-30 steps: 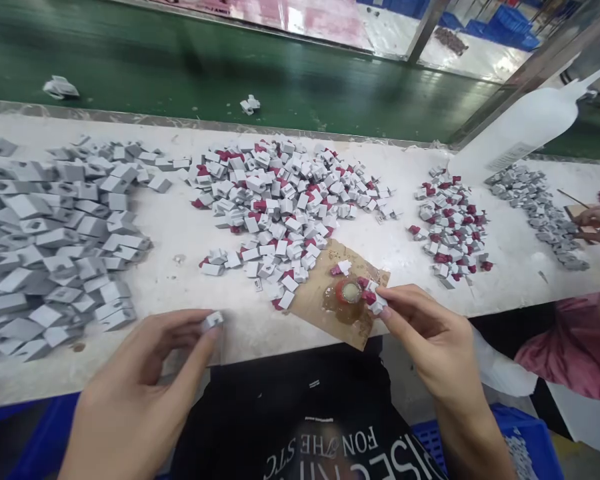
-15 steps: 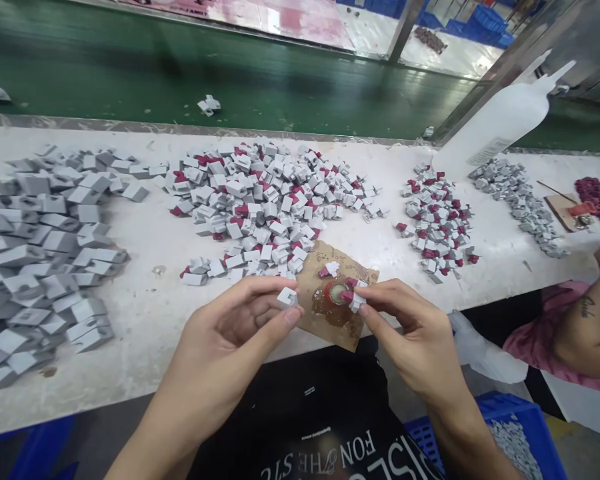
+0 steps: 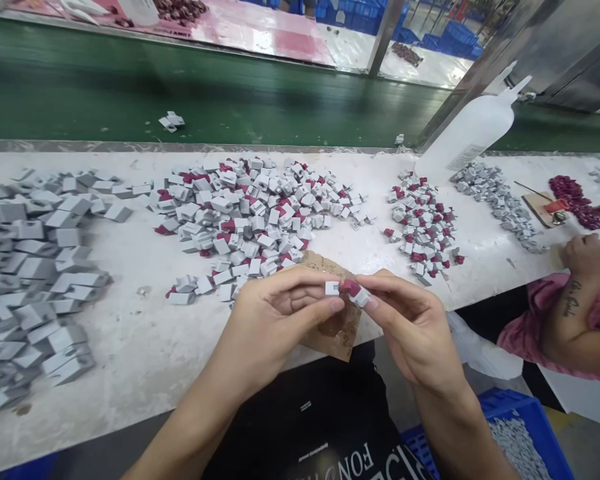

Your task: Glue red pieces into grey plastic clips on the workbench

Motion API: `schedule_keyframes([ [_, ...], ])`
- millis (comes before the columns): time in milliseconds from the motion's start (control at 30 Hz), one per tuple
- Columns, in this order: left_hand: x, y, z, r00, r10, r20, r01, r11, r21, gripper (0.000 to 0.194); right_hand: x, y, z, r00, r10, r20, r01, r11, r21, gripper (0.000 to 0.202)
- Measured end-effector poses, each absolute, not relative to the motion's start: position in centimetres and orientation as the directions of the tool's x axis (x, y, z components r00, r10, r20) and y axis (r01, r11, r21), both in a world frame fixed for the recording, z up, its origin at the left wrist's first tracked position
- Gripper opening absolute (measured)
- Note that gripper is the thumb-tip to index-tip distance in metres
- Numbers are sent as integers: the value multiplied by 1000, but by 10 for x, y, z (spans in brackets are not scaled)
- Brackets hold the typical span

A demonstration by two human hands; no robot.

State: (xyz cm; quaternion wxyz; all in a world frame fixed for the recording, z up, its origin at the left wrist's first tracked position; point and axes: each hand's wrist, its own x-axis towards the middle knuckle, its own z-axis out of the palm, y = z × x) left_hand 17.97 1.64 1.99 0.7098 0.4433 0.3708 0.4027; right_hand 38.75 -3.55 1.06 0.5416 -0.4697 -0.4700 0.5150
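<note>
Head | left grip (image 3: 267, 325) pinching grey block (image 3: 331, 288) | right grip (image 3: 416, 321) pinching maroon-grey piece (image 3: 359, 295) | shirt (image 3: 290, 427): "FON" | bottle label (image 3: 466, 157) unreadable

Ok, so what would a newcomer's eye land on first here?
Probably the person's left grip with a pale block, close beside the right grip with a maroon-and-grey piece, above the brown paper. Next, the mixed heap just beyond them. Then the white bottle, to the right near the far edge of the bench.
</note>
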Motion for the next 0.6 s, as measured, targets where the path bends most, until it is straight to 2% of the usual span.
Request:
schedule_keyframes([
  [167, 178, 21, 19, 425, 884, -196, -214, 308, 927, 16, 386, -36, 10, 49, 998, 26, -90, 30, -995, 22],
  [333, 176, 28, 24, 484, 839, -248, -136, 352, 926, 22, 389, -33, 19, 7, 999, 33, 21, 33, -999, 22],
  [467, 173, 35, 37, 480, 857, -187, -57, 243, 968, 18, 392, -22, 27, -70, 997, 38, 8, 39, -999, 22],
  [600, 170, 54, 56, 479, 866, -146, 11, 160, 987, 22, 394, 3, 42, -107, 990, 87, -22, 85, -996, 19],
])
